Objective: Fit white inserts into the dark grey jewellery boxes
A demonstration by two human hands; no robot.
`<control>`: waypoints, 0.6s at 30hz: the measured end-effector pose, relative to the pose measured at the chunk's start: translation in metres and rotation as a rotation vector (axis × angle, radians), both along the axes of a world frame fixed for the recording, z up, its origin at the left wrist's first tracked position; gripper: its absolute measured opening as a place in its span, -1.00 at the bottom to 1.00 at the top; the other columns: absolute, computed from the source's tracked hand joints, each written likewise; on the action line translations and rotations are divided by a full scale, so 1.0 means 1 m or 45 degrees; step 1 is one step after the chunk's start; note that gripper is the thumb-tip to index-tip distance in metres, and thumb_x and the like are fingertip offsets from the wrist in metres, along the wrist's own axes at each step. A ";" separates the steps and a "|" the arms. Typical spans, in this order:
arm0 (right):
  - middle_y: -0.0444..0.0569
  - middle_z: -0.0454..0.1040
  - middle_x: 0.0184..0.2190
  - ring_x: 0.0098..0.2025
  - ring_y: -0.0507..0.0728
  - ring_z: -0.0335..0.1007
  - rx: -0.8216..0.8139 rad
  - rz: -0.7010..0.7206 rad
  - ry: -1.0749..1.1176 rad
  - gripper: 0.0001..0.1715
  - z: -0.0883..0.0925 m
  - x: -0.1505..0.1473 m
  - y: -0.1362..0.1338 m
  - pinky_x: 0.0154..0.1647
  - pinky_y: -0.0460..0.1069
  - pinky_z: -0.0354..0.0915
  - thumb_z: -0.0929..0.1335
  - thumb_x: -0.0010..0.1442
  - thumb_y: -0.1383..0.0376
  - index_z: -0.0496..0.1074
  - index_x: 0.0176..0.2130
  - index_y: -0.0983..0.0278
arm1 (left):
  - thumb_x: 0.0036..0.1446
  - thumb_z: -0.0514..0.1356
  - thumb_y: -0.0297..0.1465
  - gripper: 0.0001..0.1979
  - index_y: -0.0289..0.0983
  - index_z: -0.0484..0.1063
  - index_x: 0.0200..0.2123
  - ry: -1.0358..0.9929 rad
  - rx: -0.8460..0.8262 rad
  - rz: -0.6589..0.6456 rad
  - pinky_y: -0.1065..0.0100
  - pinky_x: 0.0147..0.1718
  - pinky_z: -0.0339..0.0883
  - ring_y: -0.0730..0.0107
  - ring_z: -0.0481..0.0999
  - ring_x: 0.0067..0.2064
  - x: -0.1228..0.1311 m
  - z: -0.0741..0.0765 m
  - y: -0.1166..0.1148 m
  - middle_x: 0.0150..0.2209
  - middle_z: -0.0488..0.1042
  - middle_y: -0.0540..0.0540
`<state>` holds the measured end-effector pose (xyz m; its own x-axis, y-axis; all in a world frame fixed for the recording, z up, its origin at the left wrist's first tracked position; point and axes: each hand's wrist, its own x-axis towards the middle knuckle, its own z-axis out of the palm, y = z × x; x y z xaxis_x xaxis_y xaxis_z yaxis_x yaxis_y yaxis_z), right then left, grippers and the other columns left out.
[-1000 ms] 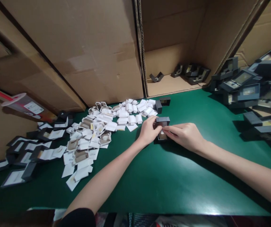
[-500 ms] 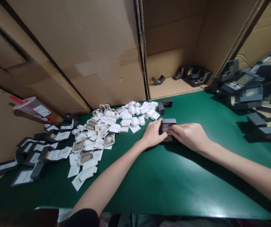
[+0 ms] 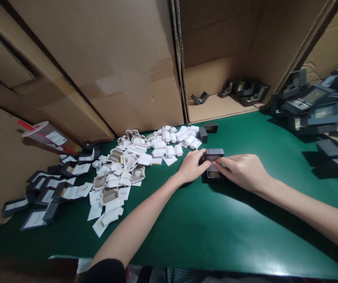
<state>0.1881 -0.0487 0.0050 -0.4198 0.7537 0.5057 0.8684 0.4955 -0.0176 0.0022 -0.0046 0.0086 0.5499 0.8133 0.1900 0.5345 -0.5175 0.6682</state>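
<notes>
One green bench [image 3: 230, 232]; two forearms [image 3: 141, 218] on my feed, left over near edge, right from near right corner. Left hand [image 3: 191, 167] clasps left side of open dark box [image 3: 215, 152], nearer far edge. Right hand [image 3: 247, 169] has thumb and forefinger pressed together inside; anything between, I can't tell. Versus second ago: box slightly rightward, lid inside paler.

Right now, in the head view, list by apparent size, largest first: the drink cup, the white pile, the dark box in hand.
1. White pile
2. Drink cup
3. Dark box in hand, partly hidden
</notes>
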 end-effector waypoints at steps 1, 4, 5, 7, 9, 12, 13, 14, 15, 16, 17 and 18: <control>-0.09 0.50 -0.60 -0.64 -0.03 0.22 -0.022 -0.009 0.003 -0.54 0.000 0.000 0.000 -0.55 -0.05 -0.19 0.18 0.30 0.18 0.48 -0.49 0.26 | 0.13 0.07 -0.43 -0.95 -0.26 0.30 -0.37 0.000 0.008 0.002 0.34 -0.28 0.24 0.33 0.38 -0.30 0.000 -0.001 0.000 -0.37 0.39 -0.03; -0.09 0.53 -0.56 -0.62 0.00 0.26 -0.108 -0.053 -0.004 -0.60 0.002 0.000 -0.002 -0.55 -0.05 -0.19 0.19 0.28 0.17 0.53 -0.37 0.21 | 0.09 0.08 -0.45 -0.94 -0.25 0.25 -0.43 0.001 0.034 0.006 0.35 -0.29 0.21 0.35 0.35 -0.33 0.001 -0.002 0.001 -0.41 0.36 -0.02; -0.09 0.54 -0.55 -0.62 0.01 0.28 -0.141 -0.083 -0.017 -0.62 0.003 0.000 -0.003 -0.55 -0.05 -0.19 0.19 0.27 0.15 0.53 -0.34 0.19 | 0.08 0.08 -0.46 -0.94 -0.25 0.25 -0.44 -0.001 0.036 0.002 0.35 -0.29 0.21 0.35 0.34 -0.34 0.001 -0.001 0.001 -0.41 0.35 -0.01; -0.09 0.56 -0.52 -0.60 0.04 0.32 -0.207 -0.159 -0.058 -0.64 0.007 -0.002 -0.004 -0.55 -0.05 -0.19 0.20 0.26 0.13 0.54 -0.27 0.15 | 0.06 0.09 -0.46 -0.96 -0.25 0.26 -0.42 -0.009 0.031 -0.022 0.35 -0.29 0.21 0.36 0.34 -0.33 0.001 -0.001 0.001 -0.41 0.36 -0.01; -0.06 0.57 -0.49 -0.57 0.06 0.36 -0.283 -0.224 -0.109 -0.64 0.011 -0.004 -0.006 -0.54 -0.04 -0.19 0.20 0.27 0.11 0.53 -0.22 0.14 | 0.03 0.12 -0.45 -0.97 -0.25 0.28 -0.40 -0.006 0.029 -0.046 0.35 -0.29 0.22 0.36 0.35 -0.34 0.001 0.001 0.000 -0.41 0.38 -0.01; -0.02 0.58 -0.47 -0.54 0.10 0.40 -0.376 -0.289 -0.178 -0.62 0.017 -0.007 -0.007 -0.54 -0.03 -0.20 0.19 0.27 0.09 0.52 -0.18 0.14 | 0.01 0.16 -0.43 -0.93 -0.25 0.31 -0.38 0.007 0.032 -0.061 0.35 -0.29 0.22 0.36 0.36 -0.35 0.001 0.002 0.000 -0.41 0.39 -0.01; 0.00 0.57 -0.47 -0.52 0.12 0.42 -0.391 -0.310 -0.203 -0.62 0.018 -0.008 -0.007 -0.54 -0.03 -0.21 0.19 0.27 0.08 0.51 -0.17 0.14 | 0.00 0.16 -0.43 -0.93 -0.25 0.31 -0.38 0.011 0.033 -0.064 0.34 -0.29 0.22 0.35 0.36 -0.35 0.001 0.002 0.001 -0.41 0.39 -0.01; 0.01 0.57 -0.47 -0.51 0.14 0.44 -0.398 -0.332 -0.229 -0.61 0.019 -0.009 -0.008 -0.54 -0.03 -0.22 0.19 0.27 0.08 0.51 -0.16 0.14 | -0.01 0.17 -0.43 -0.91 -0.26 0.32 -0.37 0.013 0.033 -0.068 0.34 -0.29 0.22 0.35 0.36 -0.35 0.001 0.003 0.001 -0.41 0.39 -0.01; 0.03 0.57 -0.48 -0.50 0.16 0.45 -0.403 -0.349 -0.257 -0.61 0.020 -0.010 -0.008 -0.54 -0.03 -0.22 0.19 0.27 0.08 0.50 -0.15 0.15 | -0.02 0.17 -0.43 -0.89 -0.26 0.33 -0.35 0.017 0.030 -0.078 0.34 -0.30 0.23 0.35 0.36 -0.35 0.001 0.003 0.002 -0.41 0.40 -0.01; 0.05 0.56 -0.48 -0.48 0.18 0.47 -0.411 -0.363 -0.285 -0.62 0.021 -0.012 -0.009 -0.54 -0.04 -0.22 0.18 0.27 0.09 0.49 -0.15 0.16 | -0.04 0.18 -0.43 -0.87 -0.25 0.34 -0.34 0.020 0.024 -0.089 0.34 -0.29 0.23 0.34 0.37 -0.34 0.001 0.004 0.002 -0.40 0.41 -0.01; 0.07 0.56 -0.48 -0.47 0.20 0.48 -0.424 -0.373 -0.314 -0.62 0.022 -0.014 -0.011 -0.54 -0.04 -0.22 0.18 0.27 0.10 0.49 -0.15 0.18 | -0.06 0.19 -0.44 -0.83 -0.25 0.35 -0.31 0.023 0.014 -0.102 0.34 -0.29 0.23 0.33 0.37 -0.33 0.002 0.004 0.002 -0.39 0.42 -0.01; 0.09 0.56 -0.48 -0.46 0.22 0.48 -0.442 -0.381 -0.340 -0.63 0.024 -0.016 -0.012 -0.55 -0.04 -0.21 0.18 0.27 0.13 0.48 -0.16 0.19 | -0.08 0.20 -0.45 -0.79 -0.24 0.36 -0.28 0.026 0.002 -0.106 0.33 -0.28 0.24 0.32 0.38 -0.32 0.003 0.005 0.001 -0.38 0.43 -0.01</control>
<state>0.1725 -0.0605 0.0288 -0.2409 0.9643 0.1101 0.9676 0.2297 0.1048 0.0052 -0.0036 0.0135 0.6192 0.7644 0.1797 0.5029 -0.5618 0.6568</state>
